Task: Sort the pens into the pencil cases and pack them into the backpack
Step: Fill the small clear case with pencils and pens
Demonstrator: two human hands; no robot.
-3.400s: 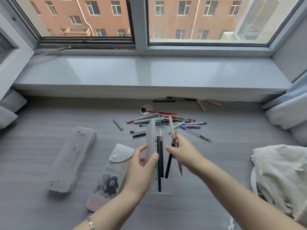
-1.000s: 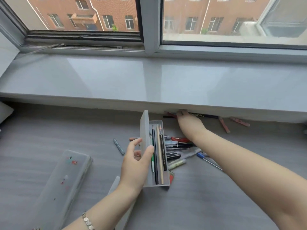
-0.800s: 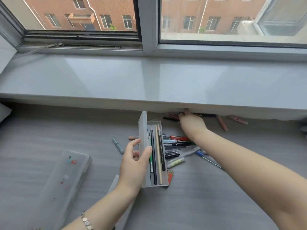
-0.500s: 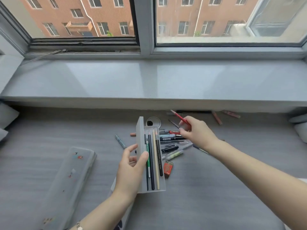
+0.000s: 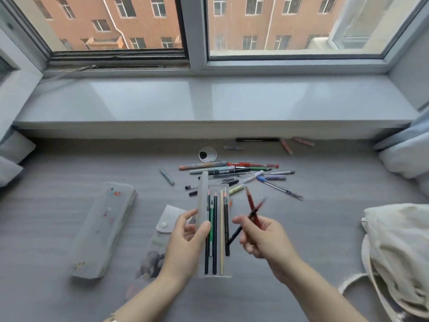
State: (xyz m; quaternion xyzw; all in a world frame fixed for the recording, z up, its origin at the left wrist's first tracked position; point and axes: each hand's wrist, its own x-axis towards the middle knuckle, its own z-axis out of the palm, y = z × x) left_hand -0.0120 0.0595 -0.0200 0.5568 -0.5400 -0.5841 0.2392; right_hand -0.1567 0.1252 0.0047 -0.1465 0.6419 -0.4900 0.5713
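My left hand [image 5: 185,242] grips an open translucent pencil case [image 5: 216,273] above the grey surface; several pencils lie side by side in it. Just right of the case, my right hand [image 5: 264,238] pinches a red pencil [image 5: 250,203] and a dark pencil [image 5: 236,233], which cross each other. A pile of loose pens [image 5: 234,173] lies beyond the case. A frosted closed pencil case [image 5: 104,231] lies to the left, and a flat pouch [image 5: 162,231] with a snap flap lies under my left hand. The cream backpack [image 5: 399,252] sits at the right edge.
A black pen [image 5: 257,139] and two pink pens [image 5: 286,146] lie under the window sill's edge [image 5: 209,131]. A round cable hole [image 5: 207,154] sits in the surface behind the pens. Pillows rest at the far left [image 5: 11,159] and far right [image 5: 404,156].
My right hand reached under the sill, picked up a red pencil and a dark one, and drew back beside the case. My left hand kept holding the open case.
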